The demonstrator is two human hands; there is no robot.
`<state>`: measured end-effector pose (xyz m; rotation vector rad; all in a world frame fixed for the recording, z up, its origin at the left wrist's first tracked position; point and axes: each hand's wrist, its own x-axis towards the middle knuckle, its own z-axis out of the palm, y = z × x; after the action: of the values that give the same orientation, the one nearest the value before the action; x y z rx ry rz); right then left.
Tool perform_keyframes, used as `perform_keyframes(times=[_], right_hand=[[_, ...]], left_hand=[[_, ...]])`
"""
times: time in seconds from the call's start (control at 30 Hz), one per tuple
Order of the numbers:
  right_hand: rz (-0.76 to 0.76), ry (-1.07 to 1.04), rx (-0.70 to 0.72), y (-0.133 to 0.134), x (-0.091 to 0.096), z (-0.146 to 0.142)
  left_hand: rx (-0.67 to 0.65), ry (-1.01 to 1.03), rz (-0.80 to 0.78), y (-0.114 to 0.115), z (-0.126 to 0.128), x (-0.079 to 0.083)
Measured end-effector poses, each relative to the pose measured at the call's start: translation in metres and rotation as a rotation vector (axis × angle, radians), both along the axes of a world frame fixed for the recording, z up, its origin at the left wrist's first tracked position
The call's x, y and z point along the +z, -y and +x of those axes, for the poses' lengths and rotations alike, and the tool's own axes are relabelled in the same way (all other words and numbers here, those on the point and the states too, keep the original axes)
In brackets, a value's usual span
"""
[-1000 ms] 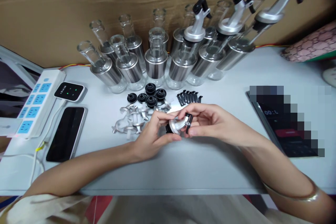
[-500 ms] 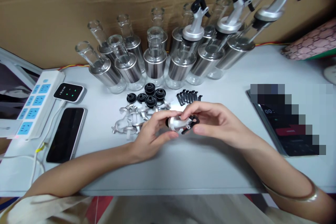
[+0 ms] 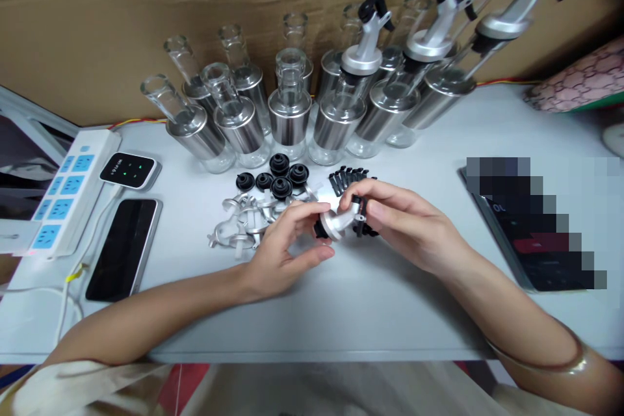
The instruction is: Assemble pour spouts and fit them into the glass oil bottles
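A silver pour spout [image 3: 335, 223] with a black stopper base and a black lever is between my two hands above the table. My right hand [image 3: 424, 227] pinches its lever end between thumb and fingers. Around the base end, my left hand [image 3: 280, 244] is open, thumb and fingers apart; its upper fingertips are close to the silver flange, and I cannot tell if they touch. Behind my hands lie black ribbed stoppers [image 3: 281, 187], silver spout parts [image 3: 234, 234] and a row of small black levers [image 3: 344, 179], partly hidden by my right hand.
Glass bottles with steel bands [image 3: 290, 117] stand in rows at the back, three of them with spouts [image 3: 363, 55] fitted. On the left are a power strip [image 3: 68, 188], a small white device [image 3: 129, 170] and a phone [image 3: 124, 250]. Another dark-screened device [image 3: 521, 240] lies on the right.
The spout has turned, showing its flange and black base more fully. My right fingers have shifted onto the lever end, and my left thumb and fingers have loosened around the base.
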<state>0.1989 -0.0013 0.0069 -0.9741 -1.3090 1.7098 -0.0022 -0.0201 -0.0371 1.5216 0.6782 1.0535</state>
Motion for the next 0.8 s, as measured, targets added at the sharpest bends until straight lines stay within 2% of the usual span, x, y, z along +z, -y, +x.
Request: perform_keyframes(times=[0.13,0.23,0.4,0.57,0.8], right_hand=[[0.019,0.11,0.015,0.001,-0.002,-0.004],[0.163,0.217,-0.005,0.004,-0.003,-0.006],[0.397,0.421,0.121,0.01,0.001,-0.008],[0.455,0.437,0.021,0.01,0.002,-0.008],[0.447,0.47,0.02,0.01,0.0,-0.01]], left_hand=[[-0.024,0.008,-0.136,-0.001,0.001,0.005],[-0.006,0.038,-0.199,-0.001,0.002,0.005],[-0.014,0.072,-0.261,-0.001,0.002,0.002],[-0.063,0.04,-0.303,0.0,0.0,0.001],[-0.069,-0.033,-0.267,0.0,0.0,0.003]])
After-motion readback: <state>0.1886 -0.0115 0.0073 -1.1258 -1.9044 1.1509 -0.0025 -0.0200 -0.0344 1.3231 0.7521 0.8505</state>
